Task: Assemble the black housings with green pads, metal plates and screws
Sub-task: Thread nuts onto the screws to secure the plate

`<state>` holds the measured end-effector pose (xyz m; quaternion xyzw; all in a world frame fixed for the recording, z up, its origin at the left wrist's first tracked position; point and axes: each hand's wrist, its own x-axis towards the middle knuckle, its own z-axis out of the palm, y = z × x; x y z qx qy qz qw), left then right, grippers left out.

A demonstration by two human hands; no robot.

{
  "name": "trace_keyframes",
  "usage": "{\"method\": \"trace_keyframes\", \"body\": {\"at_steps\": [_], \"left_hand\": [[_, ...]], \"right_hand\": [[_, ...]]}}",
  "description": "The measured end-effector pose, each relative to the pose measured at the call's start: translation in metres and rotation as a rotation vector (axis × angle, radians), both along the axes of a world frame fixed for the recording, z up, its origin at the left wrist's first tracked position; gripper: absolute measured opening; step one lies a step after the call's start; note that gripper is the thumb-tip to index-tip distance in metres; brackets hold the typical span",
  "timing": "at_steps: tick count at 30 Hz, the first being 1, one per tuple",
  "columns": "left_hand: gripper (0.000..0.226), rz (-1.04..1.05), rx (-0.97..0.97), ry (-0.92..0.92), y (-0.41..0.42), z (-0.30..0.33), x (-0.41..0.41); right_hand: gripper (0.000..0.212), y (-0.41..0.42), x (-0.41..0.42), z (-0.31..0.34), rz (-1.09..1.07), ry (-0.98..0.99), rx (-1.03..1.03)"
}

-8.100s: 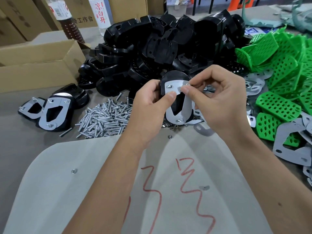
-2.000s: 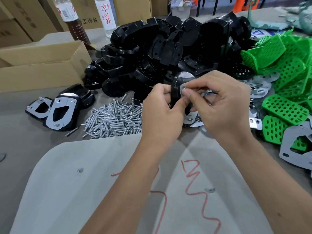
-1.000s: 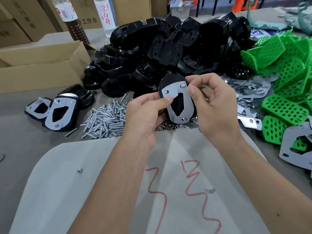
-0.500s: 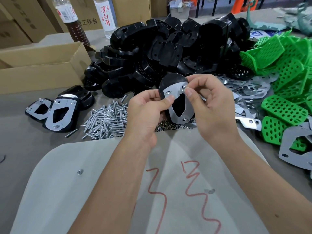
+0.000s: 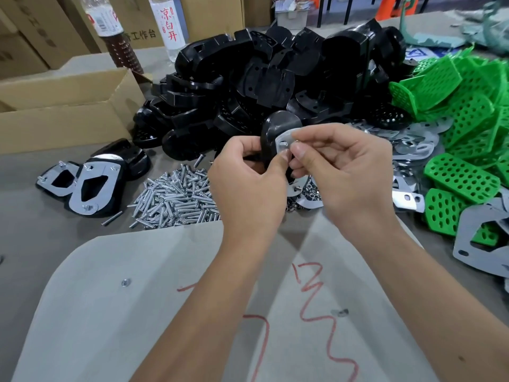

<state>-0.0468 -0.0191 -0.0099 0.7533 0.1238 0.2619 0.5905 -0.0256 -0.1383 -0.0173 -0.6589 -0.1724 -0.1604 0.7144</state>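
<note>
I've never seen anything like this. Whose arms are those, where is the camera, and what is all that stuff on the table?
No machine here: a person wears a camera on the head, looking down at their own hands. The left hand grips a black housing with a metal plate on it; the right hand pinches at a screw in that plate. On the table lie a heap of black housings, loose screws, green pads, spare plates and finished pieces.

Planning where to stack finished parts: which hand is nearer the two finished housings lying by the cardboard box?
Left. The left hand is right of the finished housings, beyond the screw pile. The right hand is farther right.
</note>
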Motion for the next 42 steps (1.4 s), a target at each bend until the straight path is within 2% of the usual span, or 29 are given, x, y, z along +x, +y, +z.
{"method": "trace_keyframes", "body": {"at_steps": [10,15,26,30,35,37,42], "left_hand": [[0.018,-0.058,-0.129,0.013,0.001,-0.001,0.002],[0.018,-0.087,-0.102,0.0,0.001,0.0,0.001],[0.017,-0.122,-0.099,-0.005,0.005,-0.002,0.003],[0.018,-0.143,-0.084,-0.028,0.006,-0.003,0.006],[0.018,-0.161,-0.096,-0.05,0.007,-0.005,0.009],[0.019,-0.163,-0.105,-0.06,0.007,-0.008,0.011],[0.02,-0.138,-0.125,-0.084,0.004,-0.013,0.015]], "right_hand": [[0.018,-0.008,0.002,0.003,-0.057,-0.023,-0.103],[0.019,-0.007,0.004,0.003,-0.108,-0.078,-0.198],[0.017,-0.01,0.011,0.006,-0.007,-0.118,-0.251],[0.016,-0.009,0.011,0.006,-0.03,-0.136,-0.296],[0.016,-0.006,0.01,0.004,-0.075,-0.118,-0.227],[0.016,-0.005,0.011,0.002,-0.109,-0.152,-0.251],[0.011,-0.004,0.014,-0.002,-0.268,-0.373,-0.484]]}}
